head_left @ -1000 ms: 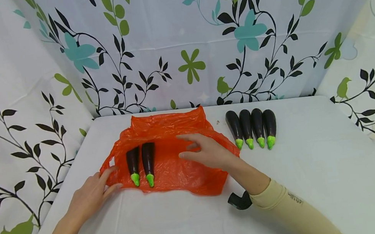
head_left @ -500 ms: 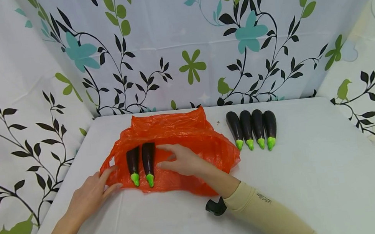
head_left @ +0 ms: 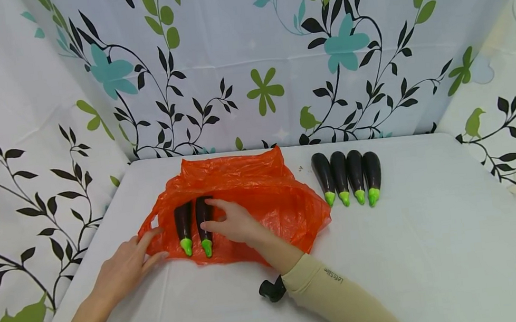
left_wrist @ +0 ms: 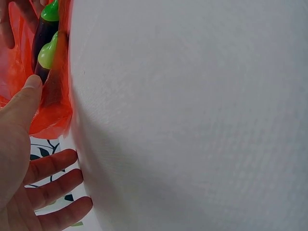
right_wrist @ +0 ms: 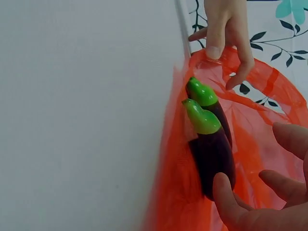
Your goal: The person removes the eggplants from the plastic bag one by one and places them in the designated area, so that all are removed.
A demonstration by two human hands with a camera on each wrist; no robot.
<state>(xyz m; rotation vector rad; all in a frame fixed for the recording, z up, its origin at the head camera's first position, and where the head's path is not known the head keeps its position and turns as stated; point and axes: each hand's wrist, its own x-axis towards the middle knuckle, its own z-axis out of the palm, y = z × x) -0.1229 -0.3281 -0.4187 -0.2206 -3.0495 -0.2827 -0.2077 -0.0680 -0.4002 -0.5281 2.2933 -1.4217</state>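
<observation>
An orange plastic bag (head_left: 254, 214) lies spread on the table with its mouth toward me. Inside its mouth two eggplants, dark purple with green stems, lie side by side: a left eggplant (head_left: 184, 228) and a right eggplant (head_left: 204, 220). My right hand (head_left: 236, 222) reaches over the bag to the right eggplant. Its thumb (right_wrist: 224, 185) is right at the dark body, while the other fingers stay spread. At the bag's left edge rests my left hand (head_left: 124, 266), fingers extended; in the left wrist view its thumb (left_wrist: 29, 91) lies over the orange plastic.
Several more eggplants (head_left: 348, 177) lie in a row on the white table (head_left: 437, 225), right of the bag. A patterned curtain (head_left: 245, 51) rises behind the table and along both sides. Black wrist cameras hang under both sleeves.
My right hand has moved left across the bag, from its middle to the right eggplant. The left hand, the bag and all the eggplants have stayed where they were.
</observation>
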